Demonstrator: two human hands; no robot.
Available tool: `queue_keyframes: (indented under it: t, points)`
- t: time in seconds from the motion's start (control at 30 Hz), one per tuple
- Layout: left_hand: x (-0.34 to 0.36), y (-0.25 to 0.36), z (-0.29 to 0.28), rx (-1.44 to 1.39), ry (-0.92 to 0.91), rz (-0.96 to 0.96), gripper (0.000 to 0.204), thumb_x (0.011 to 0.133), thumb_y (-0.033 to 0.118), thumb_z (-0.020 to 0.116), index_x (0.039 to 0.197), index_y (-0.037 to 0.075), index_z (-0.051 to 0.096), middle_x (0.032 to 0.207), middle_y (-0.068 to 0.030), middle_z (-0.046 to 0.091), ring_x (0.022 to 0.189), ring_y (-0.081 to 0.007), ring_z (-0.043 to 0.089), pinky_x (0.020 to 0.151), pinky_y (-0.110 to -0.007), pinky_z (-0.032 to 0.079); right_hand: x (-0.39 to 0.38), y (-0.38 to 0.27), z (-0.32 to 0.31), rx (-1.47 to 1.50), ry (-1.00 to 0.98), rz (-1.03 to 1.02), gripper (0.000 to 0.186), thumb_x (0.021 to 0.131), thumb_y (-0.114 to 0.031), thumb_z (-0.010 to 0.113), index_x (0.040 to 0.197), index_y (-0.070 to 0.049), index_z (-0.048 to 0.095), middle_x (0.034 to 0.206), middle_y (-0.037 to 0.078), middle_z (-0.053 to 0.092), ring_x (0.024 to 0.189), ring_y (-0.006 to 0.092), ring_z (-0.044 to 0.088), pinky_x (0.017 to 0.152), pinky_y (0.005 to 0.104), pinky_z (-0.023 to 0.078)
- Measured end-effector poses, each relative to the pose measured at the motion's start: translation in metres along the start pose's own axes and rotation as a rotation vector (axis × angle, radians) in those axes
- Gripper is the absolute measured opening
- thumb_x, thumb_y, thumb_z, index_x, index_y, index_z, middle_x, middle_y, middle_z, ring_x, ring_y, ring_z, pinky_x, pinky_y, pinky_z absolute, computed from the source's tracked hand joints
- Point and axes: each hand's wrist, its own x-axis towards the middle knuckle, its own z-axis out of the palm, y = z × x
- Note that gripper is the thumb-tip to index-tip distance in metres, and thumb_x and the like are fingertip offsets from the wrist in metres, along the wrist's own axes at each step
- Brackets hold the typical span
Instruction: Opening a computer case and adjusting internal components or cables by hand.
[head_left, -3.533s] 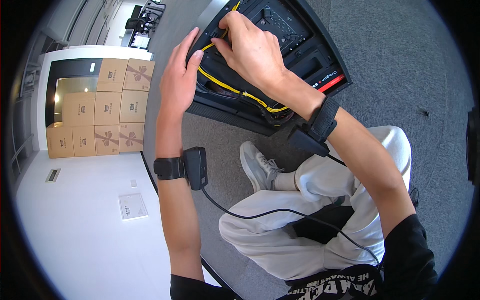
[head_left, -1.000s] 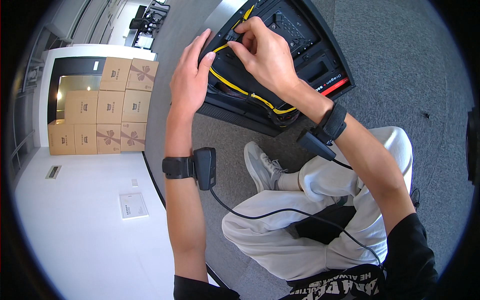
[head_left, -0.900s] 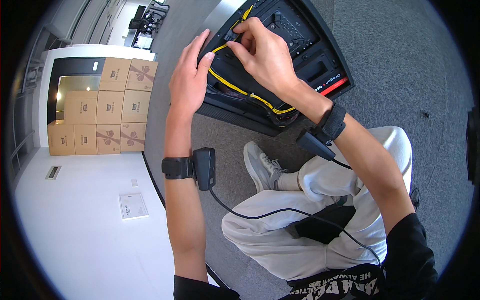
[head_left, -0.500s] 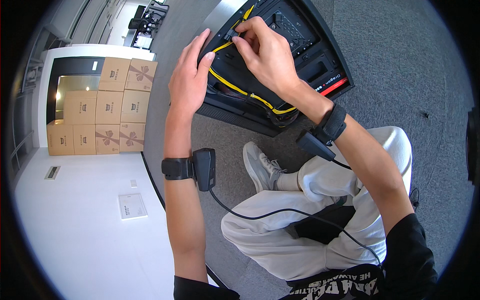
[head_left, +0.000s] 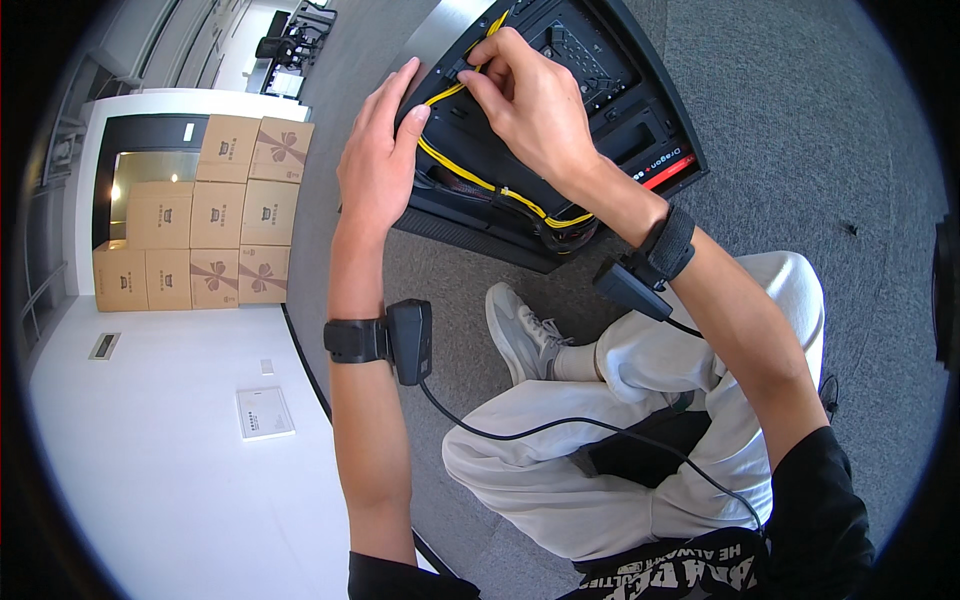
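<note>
A black computer case [head_left: 672, 110] lies open on the carpet, its inside facing up. Along its left side runs a bundle of yellow cables [head_left: 460, 170], tied at intervals. My right hand [head_left: 540, 110] is closed in a pinch over the upper stretch of these cables. Between its thumb and index finger is a small black cable connector [head_left: 456, 70], mostly covered by the fingertips. My left hand [head_left: 378, 160] rests against the case's left edge with fingers stretched out and thumb apart, near the cables; it grips nothing.
Grey carpet [head_left: 780, 150] surrounds the case. Close below it are my shoe [head_left: 520, 335] and crossed legs. A black cord [head_left: 530, 435] runs from my left wrist device [head_left: 408, 342] across my lap. Cardboard boxes [head_left: 215, 215] stand stacked at the left by a white wall.
The fingertips of my right hand have shifted slightly up and left, covering more of the black connector. My left hand stays where it was.
</note>
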Motion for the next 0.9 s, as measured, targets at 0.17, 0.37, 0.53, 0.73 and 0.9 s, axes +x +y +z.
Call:
queue_keyframes:
  t: [0.17,0.37,0.53,0.73,0.9]
  points:
    - [-0.0009,0.0015,0.0004,0.005,0.001,-0.009,0.047,0.105,0.028,0.048,0.150,0.015,0.048,0.148,-0.0133,0.052,0.139,-0.0297,0.047,0.114,-0.038,0.035,0.0008,0.0024,0.0015,-0.026,0.037,-0.046,0.019,0.089,-0.017,0.073,0.099,-0.005,0.062,0.079,0.013,0.070,0.070,0.0326,0.070,0.062,0.0405,0.055]
    - [-0.0008,-0.0031,0.0034,0.022,0.063,0.025,0.044,0.103,0.032,0.052,0.147,0.026,0.051,0.144,-0.0096,0.056,0.132,-0.0314,0.054,0.108,-0.041,0.043,0.0007,0.0033,0.0023,-0.060,0.040,-0.065,0.019,0.089,-0.019,0.073,0.098,-0.006,0.061,0.078,0.013,0.071,0.068,0.0322,0.071,0.060,0.0406,0.055]
    - [-0.0013,-0.0041,0.0047,0.027,0.063,0.006,0.044,0.103,0.031,0.053,0.147,0.026,0.051,0.144,-0.0100,0.056,0.132,-0.0315,0.053,0.108,-0.042,0.043,0.0011,0.0026,-0.0011,-0.079,0.026,-0.074,0.020,0.089,-0.019,0.073,0.098,-0.006,0.062,0.078,0.012,0.071,0.069,0.0319,0.071,0.061,0.0404,0.056]
    - [-0.0021,-0.0043,0.0035,0.032,0.072,0.040,0.045,0.103,0.030,0.053,0.147,0.025,0.051,0.144,-0.0108,0.056,0.133,-0.0318,0.053,0.108,-0.042,0.043,0.0015,-0.0001,-0.0052,-0.084,-0.003,-0.096,0.020,0.087,-0.017,0.073,0.099,-0.005,0.062,0.078,0.011,0.071,0.071,0.0313,0.071,0.064,0.0402,0.057]
    - [-0.0022,0.0023,0.0001,0.023,0.009,0.012,0.047,0.106,0.027,0.048,0.150,0.014,0.047,0.148,-0.0134,0.052,0.139,-0.0302,0.047,0.114,-0.038,0.036,0.0030,0.0018,-0.0071,-0.109,-0.018,-0.130,0.018,0.088,-0.017,0.072,0.098,-0.005,0.061,0.081,0.013,0.072,0.073,0.0317,0.072,0.064,0.0409,0.057]
